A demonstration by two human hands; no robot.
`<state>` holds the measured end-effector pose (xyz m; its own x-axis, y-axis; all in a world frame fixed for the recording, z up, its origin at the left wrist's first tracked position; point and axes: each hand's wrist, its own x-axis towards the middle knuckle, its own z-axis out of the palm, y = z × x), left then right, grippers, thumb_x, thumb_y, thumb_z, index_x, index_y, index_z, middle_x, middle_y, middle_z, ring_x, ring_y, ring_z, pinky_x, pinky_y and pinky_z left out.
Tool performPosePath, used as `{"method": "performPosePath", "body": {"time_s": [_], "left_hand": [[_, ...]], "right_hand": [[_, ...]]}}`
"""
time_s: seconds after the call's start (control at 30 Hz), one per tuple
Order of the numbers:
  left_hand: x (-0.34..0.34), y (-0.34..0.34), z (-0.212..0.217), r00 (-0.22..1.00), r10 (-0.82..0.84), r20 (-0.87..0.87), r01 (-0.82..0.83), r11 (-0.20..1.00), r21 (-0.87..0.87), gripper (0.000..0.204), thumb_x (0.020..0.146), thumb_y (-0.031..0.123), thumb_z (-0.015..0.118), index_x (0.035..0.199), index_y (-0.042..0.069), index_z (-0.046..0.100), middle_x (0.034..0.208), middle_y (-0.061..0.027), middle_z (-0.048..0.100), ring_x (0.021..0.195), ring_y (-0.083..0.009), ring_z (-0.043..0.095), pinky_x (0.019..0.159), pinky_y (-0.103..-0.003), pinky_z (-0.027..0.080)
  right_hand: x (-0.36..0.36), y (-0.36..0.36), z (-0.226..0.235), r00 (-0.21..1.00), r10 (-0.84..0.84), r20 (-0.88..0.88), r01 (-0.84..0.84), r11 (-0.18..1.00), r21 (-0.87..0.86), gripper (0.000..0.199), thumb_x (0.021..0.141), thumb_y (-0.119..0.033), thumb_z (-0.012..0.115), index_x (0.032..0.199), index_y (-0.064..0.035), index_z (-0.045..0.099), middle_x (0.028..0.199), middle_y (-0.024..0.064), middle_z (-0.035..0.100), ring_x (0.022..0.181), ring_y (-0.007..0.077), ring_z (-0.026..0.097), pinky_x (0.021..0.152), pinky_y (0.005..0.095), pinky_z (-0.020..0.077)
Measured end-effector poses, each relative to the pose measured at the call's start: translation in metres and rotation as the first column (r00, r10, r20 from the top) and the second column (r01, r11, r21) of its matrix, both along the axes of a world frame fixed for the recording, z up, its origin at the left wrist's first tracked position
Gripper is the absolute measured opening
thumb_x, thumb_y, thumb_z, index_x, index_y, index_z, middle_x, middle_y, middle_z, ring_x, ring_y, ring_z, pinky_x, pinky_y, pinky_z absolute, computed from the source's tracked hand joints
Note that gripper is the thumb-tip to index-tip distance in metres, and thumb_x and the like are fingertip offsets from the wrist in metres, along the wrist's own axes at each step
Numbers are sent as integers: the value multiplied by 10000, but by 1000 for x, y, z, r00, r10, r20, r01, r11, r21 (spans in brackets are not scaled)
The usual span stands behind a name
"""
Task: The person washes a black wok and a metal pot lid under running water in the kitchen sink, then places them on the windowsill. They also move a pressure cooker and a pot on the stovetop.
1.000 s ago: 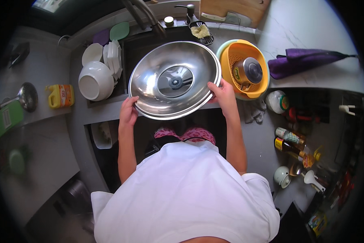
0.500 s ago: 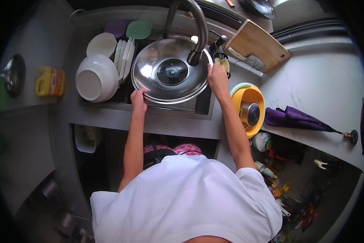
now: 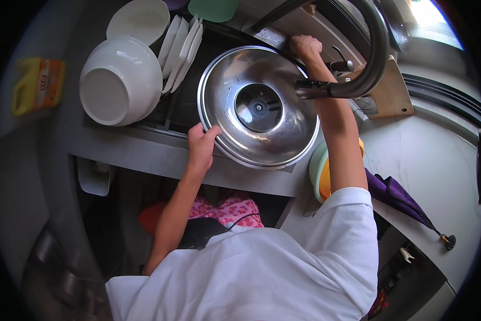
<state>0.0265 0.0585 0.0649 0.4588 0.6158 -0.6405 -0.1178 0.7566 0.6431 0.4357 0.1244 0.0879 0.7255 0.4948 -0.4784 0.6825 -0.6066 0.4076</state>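
A round steel pot lid [image 3: 213,101] with a dark glass centre is tilted over the sink, its hollow side toward me. My left hand [image 3: 200,147] is closed on its near left rim, thumb over the edge. Behind the lid, my right hand [image 3: 305,47] is curled at the back of the sink; what its fingers hold, if anything, is hidden. My right forearm passes behind the spout of the dark grey faucet [image 3: 376,64], which overlaps the lid's right side. Left of the lid stand several white plates [image 3: 184,56] on edge, beside an upturned white bowl [image 3: 112,101].
A yellow jug [image 3: 37,85] stands at far left. A green bowl [image 3: 318,166] with a yellow basket is partly behind my right arm. Right of it lie a purple folded umbrella [image 3: 393,192] and, further back, a wooden cutting board [image 3: 398,88].
My right hand has let go of the lid's rim and reached to the back of the sink. The left hand still holds the lid, now nearer the front edge. The view has shifted.
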Motion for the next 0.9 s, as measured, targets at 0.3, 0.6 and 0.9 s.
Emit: {"method": "performPosePath", "body": {"time_s": [0.3, 0.6, 0.9], "left_hand": [[-13, 13, -23, 986, -155, 61, 155, 988, -8, 74, 807, -5, 613, 841, -45, 666, 789, -33, 666, 681, -67, 581, 639, -229, 458], [-21, 17, -50, 973, -183, 140, 185, 983, -1, 98, 817, -8, 607, 898, -23, 661, 833, -47, 675, 726, -98, 609, 702, -250, 491], [-45, 23, -51, 978, -184, 97, 178, 982, 64, 140, 821, -20, 602, 944, -23, 669, 861, -44, 684, 761, -90, 613, 731, -252, 489]], "right_hand": [[48, -41, -27, 593, 768, 242, -802, 534, 268, 406, 983, -375, 467, 881, -75, 721, 633, 170, 671, 610, 401, 675, 597, 465, 562], [-4, -34, -19, 796, 519, 311, -605, 698, 382, 325, 881, -255, 521, 698, -53, 698, 719, 196, 681, 673, 367, 683, 632, 481, 540], [-22, -120, 18, 966, 126, -224, 139, 476, 868, 402, 961, -290, 612, 1258, -19, 628, 1118, 194, 681, 1108, 301, 645, 940, 348, 492]]}}
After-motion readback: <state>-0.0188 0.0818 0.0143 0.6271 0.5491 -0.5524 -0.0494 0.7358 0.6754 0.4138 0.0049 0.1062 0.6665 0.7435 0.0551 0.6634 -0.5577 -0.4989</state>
